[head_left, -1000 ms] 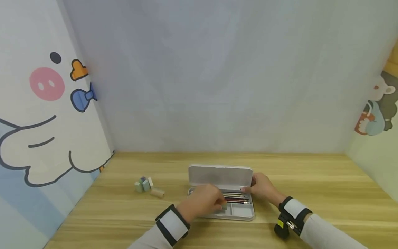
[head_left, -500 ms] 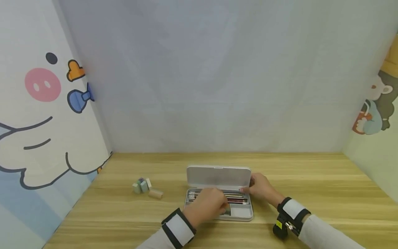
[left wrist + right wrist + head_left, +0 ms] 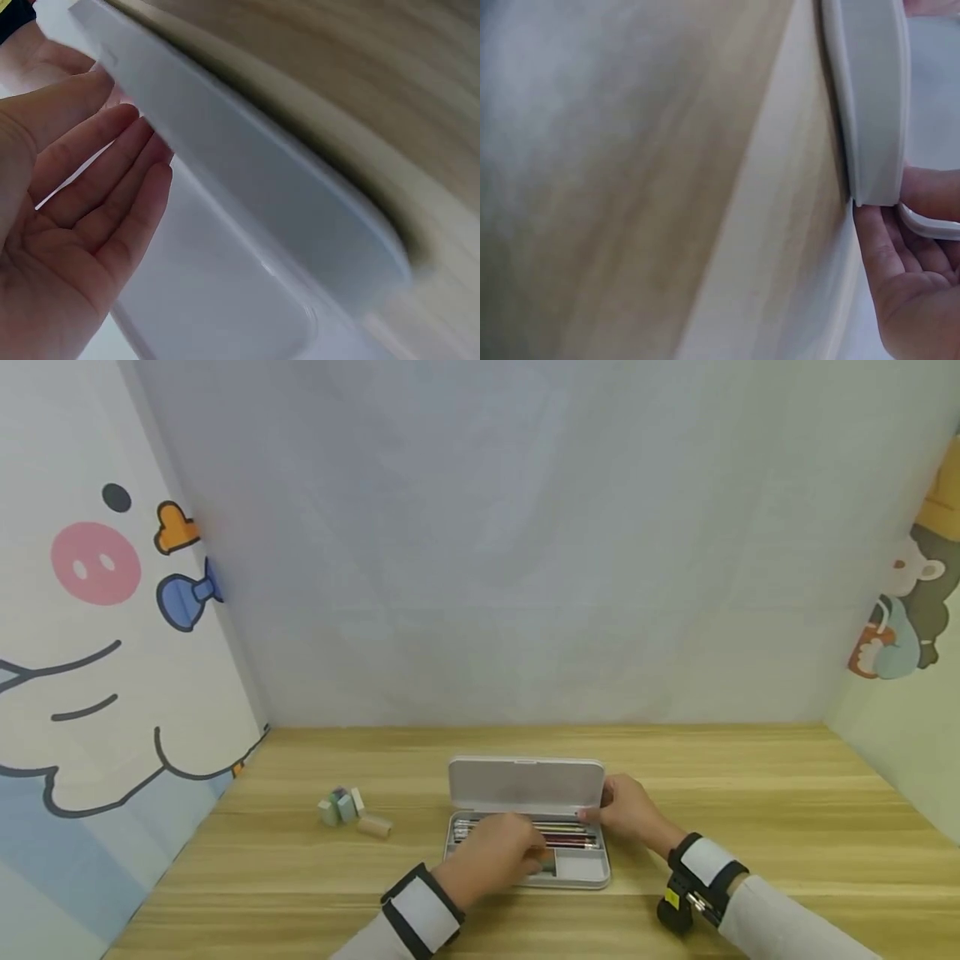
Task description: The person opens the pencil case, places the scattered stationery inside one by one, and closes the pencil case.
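Observation:
A white pencil case (image 3: pixel 581 881) lies on the table with its lid (image 3: pixel 525 783) raised. Several pencils (image 3: pixel 570 840) fill its long back compartment. My left hand (image 3: pixel 491 852) reaches over the front compartments, its fingertips at a small greenish block (image 3: pixel 551 862); I cannot tell whether it still grips that block. In the left wrist view, the fingers are bent and the thumb tip meets a pale edge of the case. My right hand (image 3: pixel 630 808) pinches the case at the lid's right end, thumb inside and fingers behind; in the right wrist view the lid (image 3: pixel 870 105) comes down to these fingers.
Left of the case, several small pastel blocks (image 3: pixel 345 807) sit clustered beside a tan cylinder-like piece (image 3: pixel 375 825). A pale curtain (image 3: pixel 517 543) hangs behind the wooden table (image 3: pixel 712 777), and cartoon-printed panels (image 3: pixel 112 635) flank it.
The left hand has shifted slightly to the right over the case, and a greenish block now shows beside its fingertips. The right hand keeps its hold on the case.

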The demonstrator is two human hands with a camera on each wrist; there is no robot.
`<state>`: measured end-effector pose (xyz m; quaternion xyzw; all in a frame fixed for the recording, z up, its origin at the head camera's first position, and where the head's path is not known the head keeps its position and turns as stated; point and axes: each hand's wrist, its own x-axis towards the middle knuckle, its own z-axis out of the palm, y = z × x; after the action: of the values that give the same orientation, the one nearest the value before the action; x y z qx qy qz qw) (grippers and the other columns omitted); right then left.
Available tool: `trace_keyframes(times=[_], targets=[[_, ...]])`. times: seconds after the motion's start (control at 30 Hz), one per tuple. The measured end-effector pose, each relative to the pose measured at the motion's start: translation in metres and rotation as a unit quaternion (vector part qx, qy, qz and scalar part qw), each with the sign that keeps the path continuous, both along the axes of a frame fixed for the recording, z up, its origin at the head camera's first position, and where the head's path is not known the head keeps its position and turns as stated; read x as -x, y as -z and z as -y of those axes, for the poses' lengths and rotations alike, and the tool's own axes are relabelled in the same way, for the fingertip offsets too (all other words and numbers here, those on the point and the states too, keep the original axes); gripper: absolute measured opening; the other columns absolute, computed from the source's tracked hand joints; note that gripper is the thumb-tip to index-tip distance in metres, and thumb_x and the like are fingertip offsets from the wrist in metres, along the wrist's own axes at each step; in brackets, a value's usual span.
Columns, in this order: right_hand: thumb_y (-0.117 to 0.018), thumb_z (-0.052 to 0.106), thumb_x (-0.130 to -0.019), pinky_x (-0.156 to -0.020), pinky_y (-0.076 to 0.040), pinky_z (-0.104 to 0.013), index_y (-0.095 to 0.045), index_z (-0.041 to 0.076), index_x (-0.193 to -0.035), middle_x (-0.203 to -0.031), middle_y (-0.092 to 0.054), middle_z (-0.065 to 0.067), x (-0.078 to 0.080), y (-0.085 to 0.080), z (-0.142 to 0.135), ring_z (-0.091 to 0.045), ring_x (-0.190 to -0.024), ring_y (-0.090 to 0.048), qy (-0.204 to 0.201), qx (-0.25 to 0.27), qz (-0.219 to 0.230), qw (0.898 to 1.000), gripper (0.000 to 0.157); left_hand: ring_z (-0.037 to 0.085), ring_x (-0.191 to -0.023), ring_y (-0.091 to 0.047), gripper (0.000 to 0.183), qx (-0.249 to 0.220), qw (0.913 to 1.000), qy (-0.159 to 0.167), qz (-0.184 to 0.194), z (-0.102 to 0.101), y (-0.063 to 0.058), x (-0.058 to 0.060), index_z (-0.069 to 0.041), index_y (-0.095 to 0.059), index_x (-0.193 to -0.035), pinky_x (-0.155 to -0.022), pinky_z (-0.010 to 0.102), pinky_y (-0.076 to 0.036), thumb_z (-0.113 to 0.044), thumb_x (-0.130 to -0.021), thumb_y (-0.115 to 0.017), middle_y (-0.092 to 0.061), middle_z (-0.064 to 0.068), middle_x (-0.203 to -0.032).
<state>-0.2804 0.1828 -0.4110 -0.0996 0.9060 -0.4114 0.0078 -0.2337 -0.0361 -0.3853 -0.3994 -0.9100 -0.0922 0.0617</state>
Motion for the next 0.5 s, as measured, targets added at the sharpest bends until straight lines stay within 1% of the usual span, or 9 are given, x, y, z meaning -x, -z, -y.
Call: trace_keyframes(times=[0.13, 0.2, 0.27, 0.33, 0.4, 0.5], targets=[[-0.075, 0.009, -0.069, -0.086, -0.049, -0.050, -0.063, -0.003, -0.101, -0.097, -0.068, -0.017, 0.000, 0.000, 0.000, -0.025, -0.091, -0.061, -0.003, -0.004, -0.007, 1.000, 0.036, 0.002, -0.072, -0.056, 0.014, -0.020, 0.9991, -0.024, 0.027, 0.017, -0.004, 0.003, -0.014, -0.070, -0.088, -0.063, 0.020, -0.049, -0.023, -0.077, -0.071, -0.068, -0.005, -0.084], [-0.075, 0.009, -0.069, -0.085, -0.049, -0.049, -0.063, -0.003, -0.100, -0.096, -0.068, -0.017, 0.000, 0.000, 0.000, -0.025, -0.090, -0.061, -0.003, -0.006, -0.010, 1.000, 0.035, 0.010, -0.079, -0.059, 0.018, -0.037, 0.9977, -0.032, 0.047, 0.030, -0.006, 0.005, -0.009, -0.069, -0.093, -0.068, 0.025, -0.052, -0.019, -0.078, -0.070, -0.068, 0.002, -0.090], [-0.075, 0.009, -0.069, -0.085, -0.049, -0.049, -0.064, -0.003, -0.099, -0.096, -0.068, -0.017, 0.000, 0.000, 0.000, -0.025, -0.090, -0.061, -0.002, -0.007, -0.011, 1.000, 0.034, 0.015, -0.085, -0.060, 0.020, -0.045, 0.9965, -0.042, 0.056, 0.048, -0.009, 0.008, -0.006, -0.067, -0.096, -0.074, 0.030, -0.053, -0.014, -0.078, -0.069, -0.068, 0.006, -0.094], [-0.075, 0.009, -0.069, -0.084, -0.050, -0.049, -0.064, -0.003, -0.099, -0.096, -0.068, -0.017, 0.000, 0.000, 0.000, -0.026, -0.090, -0.061, -0.002, -0.008, -0.011, 1.000, 0.034, 0.021, -0.091, -0.060, 0.023, -0.064, 0.9946, -0.047, 0.067, 0.069, -0.013, 0.010, -0.003, -0.066, -0.099, -0.079, 0.035, -0.053, -0.006, -0.076, -0.068, -0.067, 0.010, -0.099], [-0.075, 0.009, -0.069, -0.084, -0.050, -0.049, -0.064, -0.003, -0.099, -0.095, -0.068, -0.017, 0.000, 0.000, 0.000, -0.026, -0.089, -0.061, -0.004, -0.008, -0.010, 1.000, 0.034, 0.024, -0.095, -0.060, 0.026, -0.070, 0.9922, -0.069, 0.077, 0.090, -0.018, 0.012, -0.003, -0.066, -0.101, -0.083, 0.040, -0.052, 0.000, -0.075, -0.067, -0.067, 0.011, -0.102], [-0.075, 0.009, -0.070, -0.084, -0.050, -0.049, -0.064, -0.003, -0.099, -0.096, -0.067, -0.018, 0.000, 0.000, 0.000, -0.026, -0.090, -0.061, -0.006, -0.006, -0.012, 1.000, 0.034, 0.026, -0.096, -0.059, 0.029, -0.075, 0.9899, -0.096, 0.073, 0.119, -0.022, 0.014, -0.002, -0.066, -0.098, -0.084, 0.043, -0.051, 0.009, -0.071, -0.064, -0.067, 0.012, -0.100]])
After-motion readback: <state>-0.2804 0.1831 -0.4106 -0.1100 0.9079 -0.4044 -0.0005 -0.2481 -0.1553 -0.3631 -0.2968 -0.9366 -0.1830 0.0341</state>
